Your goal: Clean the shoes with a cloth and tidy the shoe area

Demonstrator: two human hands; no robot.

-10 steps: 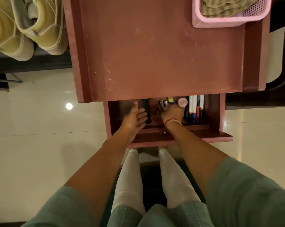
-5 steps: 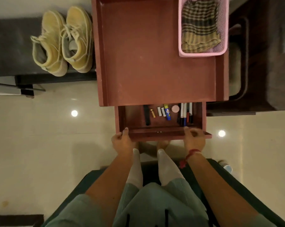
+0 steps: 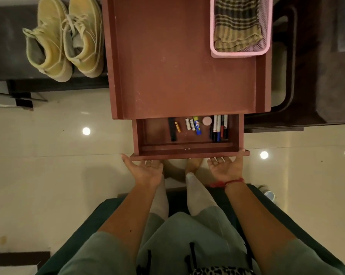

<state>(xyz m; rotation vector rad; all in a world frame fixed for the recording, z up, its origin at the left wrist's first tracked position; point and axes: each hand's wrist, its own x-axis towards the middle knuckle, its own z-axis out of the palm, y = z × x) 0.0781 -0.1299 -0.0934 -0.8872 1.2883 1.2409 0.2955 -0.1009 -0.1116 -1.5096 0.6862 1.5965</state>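
A pair of pale yellow shoes (image 3: 64, 38) stands on a dark bench at the upper left. A striped cloth (image 3: 237, 22) lies in a pink mesh basket (image 3: 241, 53) on the reddish-brown table (image 3: 177, 66). The table's drawer (image 3: 187, 151) is pulled out, with pens, batteries, a glue stick and a round pink item inside. My left hand (image 3: 146, 171) is palm up with its fingertips under the drawer's front at the left. My right hand (image 3: 227, 167) is palm up under the front at the right, thumb at the corner. Both hands' fingertips are hidden.
Glossy cream floor tiles lie on both sides of the table. A dark chair or sofa (image 3: 316, 66) stands to the right of the table. I sit on a dark green seat (image 3: 100, 215), my feet under the drawer. A small capped bottle (image 3: 268, 193) stands on the floor at the right.
My hands left the drawer's inside, took its front edge, and now lie palm up under that edge. The view pulled back, bringing the shoes and basket into fuller sight.
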